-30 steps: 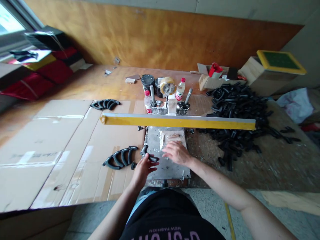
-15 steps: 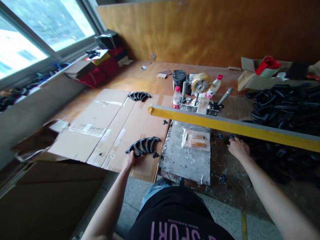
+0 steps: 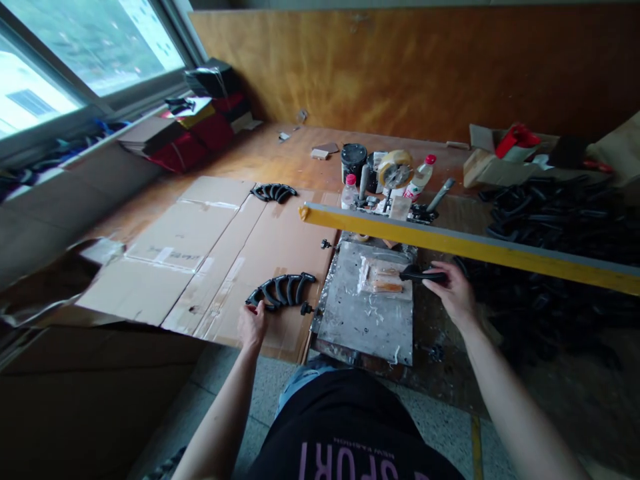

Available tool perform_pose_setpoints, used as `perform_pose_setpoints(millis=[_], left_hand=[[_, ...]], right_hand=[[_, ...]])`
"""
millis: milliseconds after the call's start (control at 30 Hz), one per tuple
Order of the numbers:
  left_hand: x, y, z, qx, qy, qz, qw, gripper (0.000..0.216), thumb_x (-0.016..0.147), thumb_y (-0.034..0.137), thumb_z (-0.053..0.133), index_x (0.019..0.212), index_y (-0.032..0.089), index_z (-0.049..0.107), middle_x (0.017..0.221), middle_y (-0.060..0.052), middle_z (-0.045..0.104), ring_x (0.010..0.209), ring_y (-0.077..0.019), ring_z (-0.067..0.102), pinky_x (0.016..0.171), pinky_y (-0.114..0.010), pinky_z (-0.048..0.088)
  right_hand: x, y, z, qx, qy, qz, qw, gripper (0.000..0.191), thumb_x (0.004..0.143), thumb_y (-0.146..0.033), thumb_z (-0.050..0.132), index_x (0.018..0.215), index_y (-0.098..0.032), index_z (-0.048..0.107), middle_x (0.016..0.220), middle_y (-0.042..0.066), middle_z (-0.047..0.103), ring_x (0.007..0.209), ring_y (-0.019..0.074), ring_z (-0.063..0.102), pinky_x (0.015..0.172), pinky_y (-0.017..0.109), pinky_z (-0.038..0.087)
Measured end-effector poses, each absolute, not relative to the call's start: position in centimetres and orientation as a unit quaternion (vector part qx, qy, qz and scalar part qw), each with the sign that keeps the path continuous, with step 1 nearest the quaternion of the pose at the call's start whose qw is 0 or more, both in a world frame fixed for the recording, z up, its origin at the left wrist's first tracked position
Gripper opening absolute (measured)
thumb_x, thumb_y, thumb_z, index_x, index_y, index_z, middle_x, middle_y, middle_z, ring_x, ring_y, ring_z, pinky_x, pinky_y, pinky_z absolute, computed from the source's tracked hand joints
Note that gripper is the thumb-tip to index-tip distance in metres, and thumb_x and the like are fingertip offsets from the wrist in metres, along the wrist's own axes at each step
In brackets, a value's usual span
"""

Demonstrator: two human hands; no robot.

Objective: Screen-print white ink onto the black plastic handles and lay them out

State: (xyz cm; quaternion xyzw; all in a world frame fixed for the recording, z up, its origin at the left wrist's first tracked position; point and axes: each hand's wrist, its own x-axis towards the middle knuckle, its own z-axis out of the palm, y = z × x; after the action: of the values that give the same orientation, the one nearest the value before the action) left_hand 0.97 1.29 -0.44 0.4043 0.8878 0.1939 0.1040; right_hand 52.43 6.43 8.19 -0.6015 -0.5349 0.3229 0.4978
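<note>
My right hand (image 3: 453, 290) pinches a black curved handle-like piece (image 3: 423, 275), whose far end reaches over the right part of the metal plate (image 3: 360, 327). On the plate lies a clear-taped patch with two orange-brown strips (image 3: 387, 288), just left of that piece. My left hand (image 3: 253, 325) is closed at the left end of a fanned row of similar black curved pieces (image 3: 283, 291) on the cardboard (image 3: 220, 287). Its fingertips pinch the end piece there, partly hiding it. A second fanned row (image 3: 274, 193) lies farther back on the cardboard.
A yellow-and-grey bar (image 3: 450, 243) crosses above the plate and the bench. Behind it stand bottles, a black tub (image 3: 353, 162) and a tape roll (image 3: 395, 169). A large pile of black pieces (image 3: 550, 280) fills the right side. A black knob (image 3: 306, 309) projects at the plate's left edge.
My right hand has moved left from the edge of the pile and now has a black curved piece in it, near the plate. My left hand has stayed by the nearer row.
</note>
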Motion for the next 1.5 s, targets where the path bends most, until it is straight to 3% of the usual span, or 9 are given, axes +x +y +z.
perform_pose_setpoints(millis=[133,267,433,633,800,933,1033,1300,1500], left_hand=[[4.5,0.3,0.0,0.495,0.847,0.186,0.046,0.047,0.090,0.047,0.044,0.126,0.020,0.057,0.138,-0.014,0.052,0.128,-0.0306,0.046,0.108,-0.047,0.035],[8.2,1.5,1.3,0.556,0.823,0.103,0.051,0.047,0.091,0.050,0.043,0.130,0.029,0.059,0.137,-0.010,0.054,0.127,-0.0304,0.044,0.104,-0.045,0.038],[9.5,4.3,2.7,0.475,0.875,0.052,0.080,0.047,0.089,0.057,0.041,0.115,0.027,0.066,0.132,-0.012,0.056,0.115,-0.0356,0.050,0.087,-0.049,0.045],[8.4,5.7,2.8,0.480,0.873,0.053,0.070,0.041,0.087,0.053,0.047,0.109,0.025,0.067,0.121,-0.012,0.059,0.107,-0.0328,0.053,0.083,-0.045,0.045],[8.5,6.5,2.9,0.490,0.867,0.057,0.070,0.043,0.088,0.053,0.043,0.109,0.024,0.067,0.119,-0.013,0.060,0.106,-0.0340,0.054,0.081,-0.045,0.045],[8.6,6.2,2.7,0.506,0.857,0.064,0.076,0.049,0.090,0.055,0.038,0.112,0.023,0.067,0.122,-0.014,0.060,0.108,-0.0345,0.053,0.085,-0.046,0.045],[8.3,5.5,2.3,0.524,0.845,0.069,0.085,0.048,0.090,0.054,0.041,0.118,0.024,0.066,0.130,-0.012,0.057,0.116,-0.0328,0.051,0.095,-0.046,0.042],[8.1,4.9,0.7,0.543,0.832,0.087,0.071,0.060,0.079,0.054,0.059,0.128,0.020,0.060,0.139,-0.016,0.052,0.128,-0.0372,0.041,0.104,-0.052,0.033],[4.0,7.3,0.8,0.542,0.834,0.092,0.051,0.053,0.078,0.046,0.063,0.122,0.018,0.063,0.132,-0.016,0.057,0.123,-0.0341,0.046,0.101,-0.047,0.038]], right_hand=[[47.8,7.7,7.0,-0.559,-0.670,0.280,0.400,0.019,0.078,-0.035,0.064,0.089,-0.021,0.073,0.097,0.007,0.069,0.094,0.0230,0.064,0.091,0.042,0.049],[46.1,8.5,5.2,-0.532,-0.749,0.172,0.356,0.021,0.087,-0.029,0.057,0.093,-0.023,0.075,0.095,0.008,0.070,0.096,0.0252,0.060,0.091,0.045,0.049],[46.3,8.5,4.4,-0.492,-0.798,0.095,0.336,0.024,0.091,-0.027,0.053,0.103,-0.021,0.073,0.097,0.008,0.070,0.096,0.0251,0.058,0.089,0.044,0.050],[44.0,7.0,6.0,-0.487,-0.812,0.035,0.320,0.026,0.093,-0.021,0.051,0.109,-0.020,0.071,0.108,0.010,0.069,0.107,0.0268,0.055,0.098,0.046,0.044],[33.9,6.4,7.0,-0.403,-0.852,0.223,0.249,0.027,0.095,-0.019,0.046,0.108,-0.017,0.069,0.106,0.009,0.069,0.105,0.0224,0.057,0.097,0.036,0.044],[25.1,8.3,5.7,-0.466,-0.783,0.394,0.119,0.021,0.093,-0.021,0.052,0.108,-0.016,0.066,0.111,0.011,0.069,0.109,0.0224,0.059,0.099,0.034,0.041],[21.3,9.8,4.4,-0.508,-0.736,0.441,0.076,0.020,0.094,-0.024,0.050,0.105,-0.015,0.064,0.103,0.012,0.071,0.101,0.0235,0.064,0.091,0.034,0.044],[19.6,10.7,2.7,-0.539,-0.664,0.502,0.125,0.029,0.095,-0.040,0.043,0.104,-0.018,0.060,0.100,0.006,0.069,0.091,0.0180,0.065,0.079,0.029,0.049],[16.4,11.8,1.1,-0.499,-0.599,0.583,0.230,0.030,0.090,-0.041,0.051,0.109,-0.019,0.059,0.108,0.008,0.069,0.103,0.0205,0.065,0.089,0.034,0.050]])
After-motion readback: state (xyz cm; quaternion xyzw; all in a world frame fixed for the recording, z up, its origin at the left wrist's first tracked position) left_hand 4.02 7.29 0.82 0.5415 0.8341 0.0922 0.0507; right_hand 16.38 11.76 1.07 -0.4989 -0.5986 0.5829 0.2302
